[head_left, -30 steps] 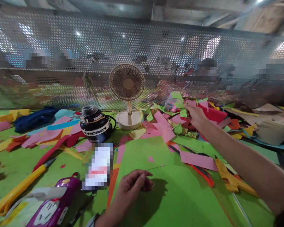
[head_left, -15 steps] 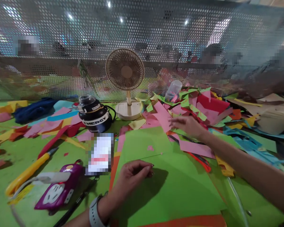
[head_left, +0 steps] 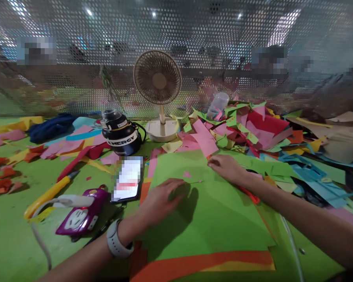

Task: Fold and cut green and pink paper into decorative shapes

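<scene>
My left hand, with a pale watch on the wrist, hovers over the green paper sheets. Its thumb and fingers are apart and nothing shows between them. Just beyond its fingertips lie small pink paper cut-outs. A thin dark line with a tiny pink end, perhaps a pin, lies beside them. My right hand is at the sheets' upper right, fingers curled together near a pink strip; what they hold, if anything, is hidden. A red-orange handle pokes out under the right forearm.
Behind the sheets stand a small fan and a black bottle. To the left lie a phone, a purple power strip and a yellow-handled tool. Paper scraps heap up at the right, before a perforated metal screen.
My left hand has moved up toward the pink cut-outs, its fingers spreading from a pinch. My right hand has come down and curled in. The view has tilted slightly downward.
</scene>
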A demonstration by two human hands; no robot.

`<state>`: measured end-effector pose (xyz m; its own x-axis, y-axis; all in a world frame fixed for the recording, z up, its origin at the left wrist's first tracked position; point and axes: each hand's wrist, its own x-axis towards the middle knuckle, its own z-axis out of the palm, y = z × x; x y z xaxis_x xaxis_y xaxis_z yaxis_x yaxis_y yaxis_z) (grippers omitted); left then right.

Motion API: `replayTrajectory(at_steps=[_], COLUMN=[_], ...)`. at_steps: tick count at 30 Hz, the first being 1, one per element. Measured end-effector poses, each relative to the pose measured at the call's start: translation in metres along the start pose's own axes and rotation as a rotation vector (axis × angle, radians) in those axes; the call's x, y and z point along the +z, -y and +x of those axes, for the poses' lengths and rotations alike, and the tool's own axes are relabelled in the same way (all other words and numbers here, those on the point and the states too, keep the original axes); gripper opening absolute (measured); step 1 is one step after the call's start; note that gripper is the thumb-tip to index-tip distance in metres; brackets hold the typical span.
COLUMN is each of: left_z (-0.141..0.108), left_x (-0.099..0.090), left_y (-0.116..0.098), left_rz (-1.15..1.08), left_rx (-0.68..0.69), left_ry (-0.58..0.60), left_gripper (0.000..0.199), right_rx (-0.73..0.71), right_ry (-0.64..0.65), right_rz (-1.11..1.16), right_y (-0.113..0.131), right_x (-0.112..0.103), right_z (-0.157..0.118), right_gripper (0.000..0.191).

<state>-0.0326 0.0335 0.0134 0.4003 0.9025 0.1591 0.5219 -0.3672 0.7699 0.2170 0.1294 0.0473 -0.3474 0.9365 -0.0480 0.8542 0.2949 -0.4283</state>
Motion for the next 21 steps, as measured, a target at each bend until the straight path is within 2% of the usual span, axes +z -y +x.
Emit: replayTrajectory(at_steps=[3,5,9,14,17,21], left_z=[-0.006,-0.011,-0.020,-0.020,-0.018,-0.017], left_x=[0.009,0.016,0.026,0.027,0.025,0.024], left_y=[0.001,0.001,0.006,0.012,0.014,0.014], left_rz=[0.253,0.381,0.548,0.645,0.665,0.669], left_rx=[0.055,0.104,0.189,0.238,0.251,0.248], left_ry=[0.220,0.326,0.314,0.317,0.322,0.313], left_gripper=[0.063,0.070,0.070,0.069,0.070,0.070], right_rx=[0.090,0.138,0.208,0.239,0.191,0.038], right_ry=[0.005,0.016,0.036,0.030,0.002,-0.081], right_rz=[0.006,0.029,0.129,0.227,0.225,0.179], right_y=[-0.003,-0.005,-0.008,-0.013,-0.014,-0.007], right_x=[0.004,0.007,0.017,0.023,0.023,0.025], right_z=[0.014,0.024,0.036,0.042,0.042,0.040], right_gripper=[0.013,0.014,0.026,0.026,0.023,0.017])
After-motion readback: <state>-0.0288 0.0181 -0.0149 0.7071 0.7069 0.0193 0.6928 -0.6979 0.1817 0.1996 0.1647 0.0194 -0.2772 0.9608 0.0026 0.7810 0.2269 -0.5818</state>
